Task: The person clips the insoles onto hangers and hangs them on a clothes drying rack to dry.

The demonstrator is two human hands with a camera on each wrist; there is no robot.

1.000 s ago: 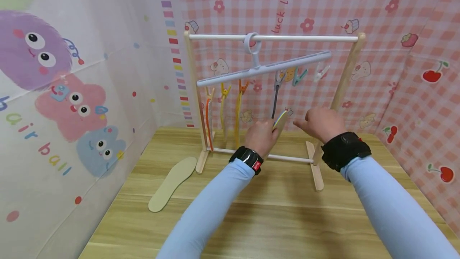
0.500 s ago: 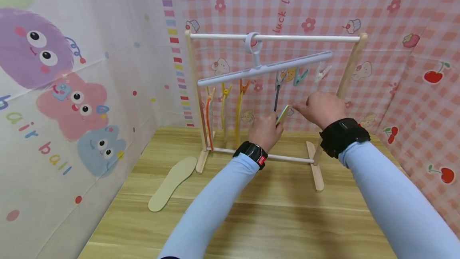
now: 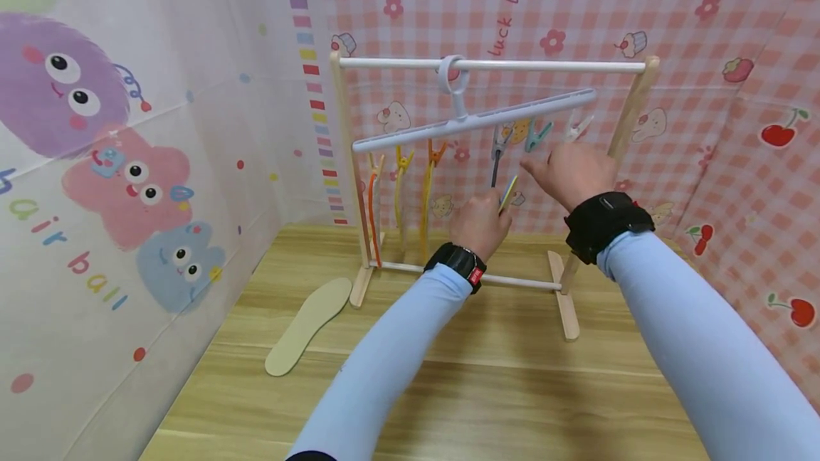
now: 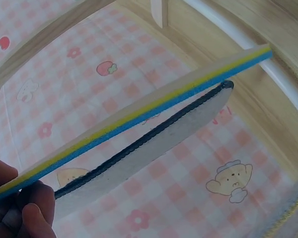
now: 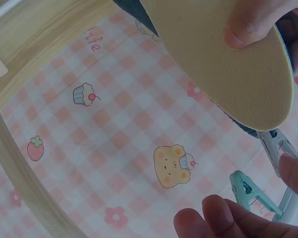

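Note:
My left hand (image 3: 479, 225) pinches a beige insole (image 5: 213, 54) near one end; its edge shows yellow and blue layers in the left wrist view. Just behind that insole hangs a dark-edged grey insole (image 4: 154, 148) from a grey clothespin (image 3: 502, 139). My right hand (image 3: 579, 171) is raised under the hanger's right half, fingers extended and holding nothing. Its thumb overlaps the grey clothespin in the right wrist view, and a teal clothespin (image 5: 251, 191) shows between thumb and fingers. The right fingertips are partly hidden in the head view.
A pale blue hanger (image 3: 493, 118) tilts on the white rail (image 3: 551, 66) of a wooden rack. Yellow and orange clothespins (image 3: 437, 155) on its left hold several insoles. A white clothespin (image 3: 576, 128) hangs at right. Another beige insole (image 3: 309, 326) lies on the table (image 3: 448, 390).
My left hand has lifted the insole up and slightly right, toward the clothespins. My right hand has risen from beside the rack's right post to clothespin height.

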